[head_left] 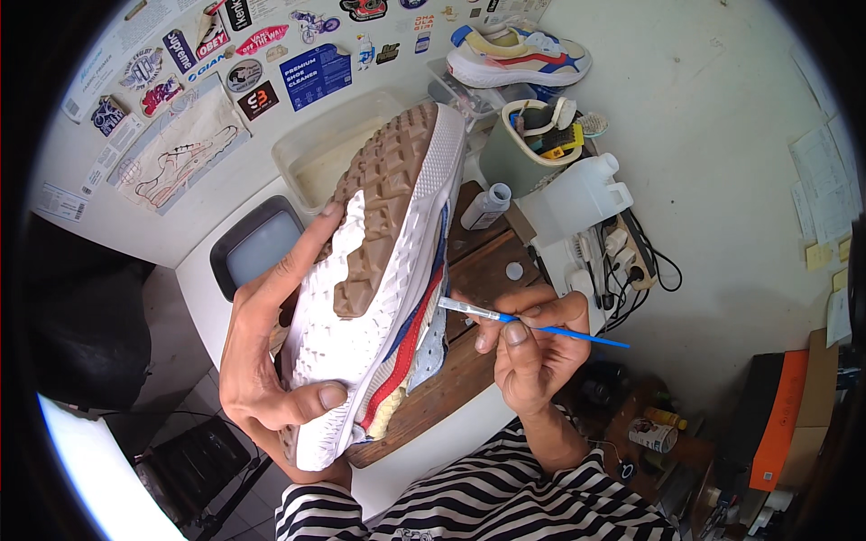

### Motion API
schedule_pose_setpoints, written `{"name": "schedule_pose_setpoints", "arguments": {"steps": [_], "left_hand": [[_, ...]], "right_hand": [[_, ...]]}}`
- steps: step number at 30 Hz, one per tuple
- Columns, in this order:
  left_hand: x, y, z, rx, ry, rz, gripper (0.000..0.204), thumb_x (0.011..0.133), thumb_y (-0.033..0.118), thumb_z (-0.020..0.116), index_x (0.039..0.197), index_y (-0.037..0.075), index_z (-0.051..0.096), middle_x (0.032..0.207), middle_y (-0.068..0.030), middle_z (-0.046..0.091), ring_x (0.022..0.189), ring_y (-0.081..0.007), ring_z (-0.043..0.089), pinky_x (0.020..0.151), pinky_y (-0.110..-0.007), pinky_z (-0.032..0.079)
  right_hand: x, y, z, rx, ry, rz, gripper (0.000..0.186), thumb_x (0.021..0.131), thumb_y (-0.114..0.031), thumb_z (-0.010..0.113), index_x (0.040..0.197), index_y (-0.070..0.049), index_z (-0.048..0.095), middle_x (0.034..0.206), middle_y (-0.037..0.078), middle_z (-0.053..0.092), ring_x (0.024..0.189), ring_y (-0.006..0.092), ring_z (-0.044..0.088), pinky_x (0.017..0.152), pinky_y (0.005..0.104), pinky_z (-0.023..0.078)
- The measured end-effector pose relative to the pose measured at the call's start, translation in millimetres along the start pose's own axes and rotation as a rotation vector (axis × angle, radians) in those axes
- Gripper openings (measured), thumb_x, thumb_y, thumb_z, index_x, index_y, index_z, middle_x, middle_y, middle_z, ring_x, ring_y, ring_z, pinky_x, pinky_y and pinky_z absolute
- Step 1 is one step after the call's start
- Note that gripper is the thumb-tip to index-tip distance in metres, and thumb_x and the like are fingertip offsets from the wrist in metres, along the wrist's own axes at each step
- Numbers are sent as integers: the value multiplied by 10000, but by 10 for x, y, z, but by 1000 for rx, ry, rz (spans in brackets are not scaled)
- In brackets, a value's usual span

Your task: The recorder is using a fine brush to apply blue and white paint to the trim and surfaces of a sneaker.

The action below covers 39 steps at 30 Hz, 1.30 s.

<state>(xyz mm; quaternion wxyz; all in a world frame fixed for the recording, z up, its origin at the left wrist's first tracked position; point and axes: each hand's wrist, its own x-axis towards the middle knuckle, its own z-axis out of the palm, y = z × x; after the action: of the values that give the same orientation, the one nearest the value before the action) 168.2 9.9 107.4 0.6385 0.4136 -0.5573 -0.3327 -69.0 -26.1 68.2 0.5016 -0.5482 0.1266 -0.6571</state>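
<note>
My left hand [262, 361] is wrapped round a sneaker [374, 298], holding it up with its sole facing me. The sole is white with brown tread; red, blue and pale yellow parts of the upper show along its right side. Between the fingertips of my right hand [532, 343] is a thin blue-handled paintbrush [577, 334]. Its pale bristle end points left, close to the shoe's side; I cannot tell whether it touches. Behind the shoe, a small open bottle [487, 207] stands on the wooden board [487, 279], with a round white cap [514, 270] nearby.
A matching sneaker [519, 63] rests at the back. Around the table stand a clear plastic tub [311, 135], a grey tray [225, 248], a bin of brushes [505, 149] and a white jug [573, 203]. A power strip with cables [640, 257] lies at the right.
</note>
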Motion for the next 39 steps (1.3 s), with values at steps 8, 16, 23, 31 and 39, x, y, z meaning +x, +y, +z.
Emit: {"name": "schedule_pose_setpoints", "arguments": {"steps": [8, 16, 23, 31, 39], "left_hand": [[20, -12, -49, -1, -41, 39, 1165, 493, 462, 782, 1410, -202, 509, 1401, -383, 577, 1282, -474, 617, 1167, -423, 376], [54, 32, -61, 17, -70, -60, 1166, 498, 466, 777, 1415, -201, 504, 1402, -381, 577, 1283, -469, 616, 1170, -418, 368], [41, 32, -50, 24, -63, -44, 1172, 493, 472, 772, 1415, -201, 506, 1391, -387, 582, 1285, -472, 613, 1171, -412, 363], [41, 27, -3, 22, -13, -28, 1181, 477, 490, 769, 1404, -198, 520, 1378, -377, 597, 1280, -462, 620, 1170, -418, 369], [27, 39, -11, 33, -12, -31, 1180, 486, 490, 773, 1414, -192, 515, 1383, -370, 598, 1284, -458, 618, 1172, -417, 365]], "right_hand": [[3, 0, 25, -31, -16, 7, 206, 969, 124, 579, 1105, 30, 457, 1099, 264, 629, 749, 178, 661, 941, 534, 615], [21, 8, 28, -191, -50, -62, 182, 992, 29, 565, 1089, 11, 412, 1007, 249, 595, 616, 194, 634, 873, 613, 621], [10, -4, 31, -98, -27, -29, 222, 962, 134, 579, 1091, 31, 430, 1066, 259, 622, 739, 167, 661, 955, 531, 613], [33, -26, 27, -200, -43, -36, 183, 986, 36, 566, 1086, 3, 416, 1013, 247, 601, 621, 194, 641, 839, 576, 639], [20, -14, 50, -145, -34, -27, 190, 978, 75, 572, 1077, 14, 421, 1015, 247, 616, 686, 178, 654, 935, 601, 602]]}}
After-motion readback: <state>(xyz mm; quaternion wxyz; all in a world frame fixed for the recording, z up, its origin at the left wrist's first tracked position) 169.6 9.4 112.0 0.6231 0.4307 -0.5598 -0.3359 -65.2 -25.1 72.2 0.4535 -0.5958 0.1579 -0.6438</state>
